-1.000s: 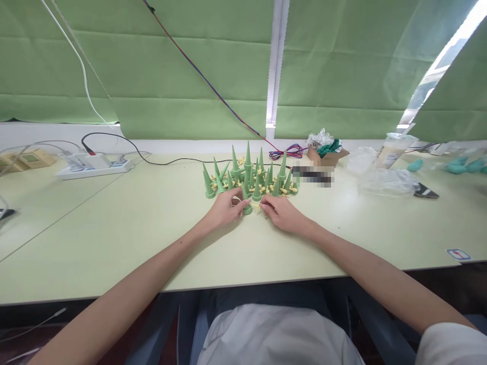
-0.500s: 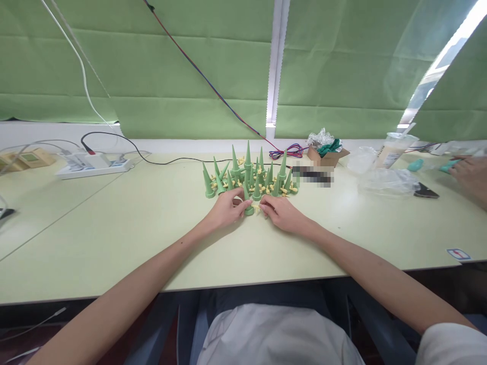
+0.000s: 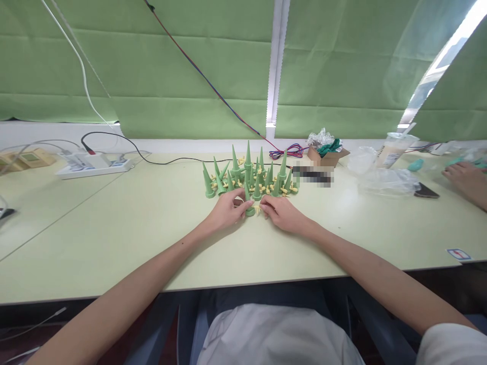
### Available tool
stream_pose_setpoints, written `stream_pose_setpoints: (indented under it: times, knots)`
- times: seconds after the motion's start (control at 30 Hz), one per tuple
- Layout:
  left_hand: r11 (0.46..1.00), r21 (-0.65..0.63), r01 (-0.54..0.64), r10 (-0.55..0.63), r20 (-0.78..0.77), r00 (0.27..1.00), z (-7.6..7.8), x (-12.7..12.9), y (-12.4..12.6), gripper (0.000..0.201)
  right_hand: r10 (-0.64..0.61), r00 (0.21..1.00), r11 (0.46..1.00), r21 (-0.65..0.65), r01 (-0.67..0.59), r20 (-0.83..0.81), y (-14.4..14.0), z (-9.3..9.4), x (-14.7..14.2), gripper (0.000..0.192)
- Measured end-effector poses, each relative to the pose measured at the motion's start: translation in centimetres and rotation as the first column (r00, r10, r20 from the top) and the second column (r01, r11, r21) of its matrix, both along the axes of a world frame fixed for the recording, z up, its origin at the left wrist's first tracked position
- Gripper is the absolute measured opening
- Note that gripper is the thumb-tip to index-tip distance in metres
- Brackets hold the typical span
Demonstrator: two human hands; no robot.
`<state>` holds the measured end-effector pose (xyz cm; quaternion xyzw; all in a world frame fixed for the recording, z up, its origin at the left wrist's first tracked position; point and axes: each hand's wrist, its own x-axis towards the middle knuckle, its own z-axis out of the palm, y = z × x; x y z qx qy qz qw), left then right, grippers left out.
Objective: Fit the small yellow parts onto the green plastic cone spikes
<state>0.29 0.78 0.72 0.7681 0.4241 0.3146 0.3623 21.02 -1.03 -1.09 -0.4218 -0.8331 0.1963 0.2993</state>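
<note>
Upright on the table (image 3: 182, 223) stands a green cone (image 3: 249, 211) with a round base. The fingers of my left hand (image 3: 230, 209) are closed around it. Just to its right, my right hand (image 3: 282, 212) pinches a small pale-yellow piece (image 3: 257, 209) close to the cone's base. Behind both hands is a cluster of several green cones (image 3: 248, 157), most upright and some tilted, with small yellow pieces (image 3: 292, 189) among them.
A white power strip (image 3: 95, 167) lies at the back left. Behind the cones are a coiled red-and-blue cable (image 3: 287, 151) and a small cardboard box (image 3: 327, 157). Rightward are plastic bags (image 3: 388, 181), a drink cup (image 3: 391, 149), a phone (image 3: 426, 191) and another person's hand (image 3: 466, 177).
My left thumb and the cone have shifted very slightly to the right. My right hand stays nearly still. The other person's hand at far right has moved a little.
</note>
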Motion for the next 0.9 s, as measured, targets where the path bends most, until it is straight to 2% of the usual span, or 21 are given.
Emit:
stream_pose_setpoints:
  times: [0.33, 0.5, 0.67, 0.9]
  knots:
    - [1.0, -0.012, -0.016, 0.016, 0.011, 1.0, -0.05, 0.14, -0.09, 0.033, -0.014, 0.999, 1.0, 0.009, 0.014, -0.03, 0.06, -0.16, -0.1, 0.021]
    - [0.998, 0.021, -0.056, 0.056, 0.027, 0.998, 0.14, 0.12, -0.04, 0.034, -0.021, 0.996, 0.995, 0.097, 0.029, -0.085, 0.07, -0.18, 0.02, 0.02]
    - [0.996, 0.035, -0.087, 0.085, 0.046, 0.995, 0.31, 0.05, 0.06, 0.036, 0.036, 0.997, 0.98, 0.197, -0.02, -0.075, 0.21, -0.43, 0.15, 0.024]
    - [0.996, 0.01, -0.083, 0.082, 0.065, 0.994, 0.47, 0.18, 0.01, 0.036, 0.034, 0.999, 0.975, 0.22, -0.025, -0.036, 0.36, -0.72, 0.29, 0.025]
